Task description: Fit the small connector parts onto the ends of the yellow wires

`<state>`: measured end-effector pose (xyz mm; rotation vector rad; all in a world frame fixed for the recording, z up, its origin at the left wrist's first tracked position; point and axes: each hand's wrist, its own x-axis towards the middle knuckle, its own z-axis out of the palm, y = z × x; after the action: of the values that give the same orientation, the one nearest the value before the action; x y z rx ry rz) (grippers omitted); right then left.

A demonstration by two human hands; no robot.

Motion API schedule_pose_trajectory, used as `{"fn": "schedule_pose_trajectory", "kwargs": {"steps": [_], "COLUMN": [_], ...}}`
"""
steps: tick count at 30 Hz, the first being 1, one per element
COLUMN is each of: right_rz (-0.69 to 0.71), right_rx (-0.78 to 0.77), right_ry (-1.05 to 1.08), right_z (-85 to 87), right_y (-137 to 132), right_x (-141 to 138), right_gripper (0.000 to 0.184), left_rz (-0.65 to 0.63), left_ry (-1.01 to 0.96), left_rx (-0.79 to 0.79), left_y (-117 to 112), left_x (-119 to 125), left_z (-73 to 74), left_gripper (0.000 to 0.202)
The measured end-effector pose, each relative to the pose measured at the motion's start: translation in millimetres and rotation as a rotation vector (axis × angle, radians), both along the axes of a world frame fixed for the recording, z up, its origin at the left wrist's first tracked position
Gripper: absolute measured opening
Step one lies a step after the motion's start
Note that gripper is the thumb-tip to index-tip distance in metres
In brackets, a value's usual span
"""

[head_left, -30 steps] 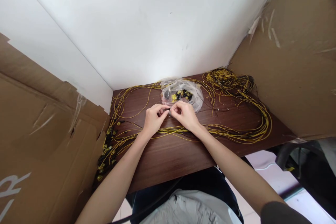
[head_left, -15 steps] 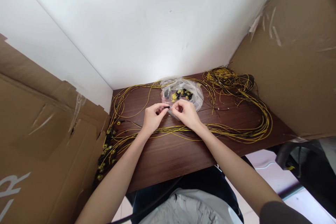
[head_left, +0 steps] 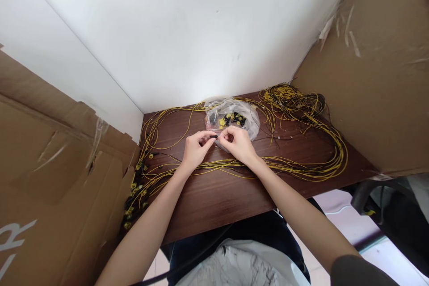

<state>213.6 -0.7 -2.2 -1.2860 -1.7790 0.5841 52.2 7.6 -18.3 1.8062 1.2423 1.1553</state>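
Between thumb and finger, my left hand [head_left: 195, 149] pinches a small black connector piece [head_left: 214, 136]. My right hand [head_left: 238, 144] is closed in a pinch just to its right, fingertips almost touching the piece; what they hold is too small to make out. Behind both hands lies an opened clear plastic bag [head_left: 251, 120] with several black and yellow connector parts [head_left: 231, 119] in it. A bundle of yellow and black wires [head_left: 298, 167] runs across the table below my wrists.
The brown table [head_left: 214, 201] meets a white wall [head_left: 201, 31] at the back. Cardboard [head_left: 67, 178] stands on the left, and another cardboard panel [head_left: 375, 76] on the right. A tangled wire coil [head_left: 291, 100] lies back right; wire ends with yellow-black connectors [head_left: 137, 192] sit along the left edge.
Both hands stay almost in place. The black piece shows slightly more to the right, towards my right fingertips. The whole view has shifted very slightly.
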Motion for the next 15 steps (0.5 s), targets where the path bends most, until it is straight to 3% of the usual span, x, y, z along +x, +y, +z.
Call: {"fn": "schedule_pose_trajectory", "kwargs": {"steps": [15], "right_rz": [-0.087], "right_rx": [0.007], "right_ry": [-0.031], "right_z": [-2.8], "right_y": [-0.4], "right_x": [-1.1], "right_gripper": [0.012], "left_rz": [0.022], "left_ry": [0.094], "left_rx": [0.107], "left_y": [-4.3], "left_x": [1.4], "left_z": [6.3], "left_gripper": [0.015]}}
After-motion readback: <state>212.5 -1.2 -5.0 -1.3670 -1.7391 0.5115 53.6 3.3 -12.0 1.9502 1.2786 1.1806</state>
